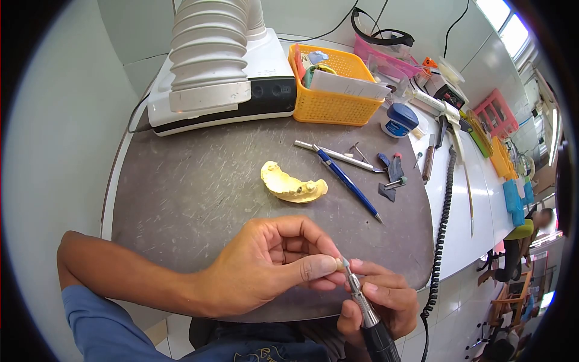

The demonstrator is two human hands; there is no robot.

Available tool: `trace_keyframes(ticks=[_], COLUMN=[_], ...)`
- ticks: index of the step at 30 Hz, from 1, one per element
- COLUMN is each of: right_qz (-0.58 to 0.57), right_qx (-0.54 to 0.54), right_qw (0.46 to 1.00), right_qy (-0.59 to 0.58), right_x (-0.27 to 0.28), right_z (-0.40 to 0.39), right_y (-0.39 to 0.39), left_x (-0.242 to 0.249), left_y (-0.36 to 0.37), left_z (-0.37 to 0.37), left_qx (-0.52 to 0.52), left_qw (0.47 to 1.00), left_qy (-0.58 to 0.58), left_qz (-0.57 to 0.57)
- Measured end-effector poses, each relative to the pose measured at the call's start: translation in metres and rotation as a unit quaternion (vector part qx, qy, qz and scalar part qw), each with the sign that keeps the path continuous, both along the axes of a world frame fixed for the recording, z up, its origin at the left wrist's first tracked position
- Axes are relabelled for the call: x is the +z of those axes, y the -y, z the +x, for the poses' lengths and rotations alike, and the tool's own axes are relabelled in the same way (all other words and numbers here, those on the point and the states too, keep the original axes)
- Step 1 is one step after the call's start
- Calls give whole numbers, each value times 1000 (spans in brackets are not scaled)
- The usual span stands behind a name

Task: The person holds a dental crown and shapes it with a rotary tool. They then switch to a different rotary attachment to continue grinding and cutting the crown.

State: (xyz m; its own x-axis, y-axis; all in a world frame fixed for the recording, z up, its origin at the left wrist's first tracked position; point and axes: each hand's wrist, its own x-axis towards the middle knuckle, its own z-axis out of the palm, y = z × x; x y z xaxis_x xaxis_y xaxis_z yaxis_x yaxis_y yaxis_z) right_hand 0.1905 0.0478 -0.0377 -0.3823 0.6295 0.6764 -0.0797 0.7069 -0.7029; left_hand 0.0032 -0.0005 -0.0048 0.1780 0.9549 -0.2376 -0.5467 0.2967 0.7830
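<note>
At the far left a pale wall (pixel 54 151) stands beside a blue sleeve (pixel 102 320), and next comes a white machine (pixel 205 114) with a ribbed hose (pixel 208 48) and two dark knobs on its black front. The left hand (pixel 262 265) is half curled, thumb and forefinger pinching a small pale piece (pixel 339 264) over the near edge of the scratched grey-brown work surface (pixel 175 181); below, the shirt (pixel 241 347) carries gold lettering, partly cut off and unreadable. A yellow dental cast (pixel 294 188) lies beyond that hand. Behind it, a yellow basket (pixel 338 108) holds a white sheet and crumpled blue, red and green-yellow things. A silver tool (pixel 335 155) and a blue pencil (pixel 350 184) lie slantwise. The right hand (pixel 386 295) is closed around a handpiece (pixel 369 314), its tip right at the small pale piece, contact uncertain. Dark-rimmed goggles (pixel 383 37) rest on a pink container (pixel 377 57); nearer, a blue-lidded jar (pixel 399 120) bears a label too small to read surely. Past a coiled cord (pixel 443 223), a person in green (pixel 522 232) is in the tiled room at the far right
</note>
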Motion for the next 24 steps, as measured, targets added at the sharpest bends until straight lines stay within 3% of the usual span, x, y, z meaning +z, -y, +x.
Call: trace_keyframes(ticks=[24], right_qz=[-6], right_qx=[7], right_qw=[1000], right_qy=[-13], right_x=[0], right_z=[-1], right_y=[0], left_x=[1], left_y=[1], left_z=[3], left_qx=[19], left_qw=[1000], left_qy=[6], left_qz=[-2])
